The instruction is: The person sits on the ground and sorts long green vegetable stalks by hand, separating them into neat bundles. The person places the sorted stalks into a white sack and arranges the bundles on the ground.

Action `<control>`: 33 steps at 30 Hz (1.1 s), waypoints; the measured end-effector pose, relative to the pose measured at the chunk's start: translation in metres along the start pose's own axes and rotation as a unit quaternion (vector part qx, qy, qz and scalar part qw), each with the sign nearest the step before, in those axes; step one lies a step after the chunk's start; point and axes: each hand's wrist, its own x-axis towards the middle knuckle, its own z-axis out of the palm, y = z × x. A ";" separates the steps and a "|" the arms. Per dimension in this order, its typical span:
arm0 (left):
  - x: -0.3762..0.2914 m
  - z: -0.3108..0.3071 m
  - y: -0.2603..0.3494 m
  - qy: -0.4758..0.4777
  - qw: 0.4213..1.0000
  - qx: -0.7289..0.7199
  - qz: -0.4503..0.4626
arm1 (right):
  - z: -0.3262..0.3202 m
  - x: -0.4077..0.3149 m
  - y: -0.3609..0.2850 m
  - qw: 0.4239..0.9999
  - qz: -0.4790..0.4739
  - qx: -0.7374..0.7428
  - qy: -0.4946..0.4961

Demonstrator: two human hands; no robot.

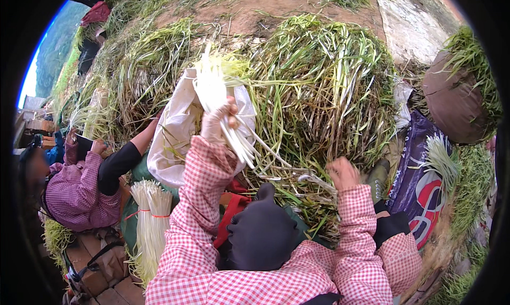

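My left hand [221,122] is raised in front of me, closed around a bunch of pale blanched stalks [211,88] that look like chives. Their yellow-green leaf ends point away from me and the white ends hang towards me. Behind that bunch a white woven sack [169,145] lies with its mouth spread. Off to the right, my right hand [342,173] hovers with curled fingers over loose leaves and wilted stalks; whether anything is pinched in it cannot be made out. A large heap of green and browned leaves [318,94] lies beyond both hands.
Two tied bundles of pale stalks [153,217] stand at my left. Further left sits a person in a checked top [85,201], hands raised. At right are a printed purple sack [414,177], a small stalk bunch [440,161] on it and a brown bulging sack [452,98].
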 end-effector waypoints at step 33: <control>-0.024 0.042 -0.086 -0.074 0.985 0.033 -0.153 | 0.018 0.016 -0.113 0.965 -0.155 0.208 0.039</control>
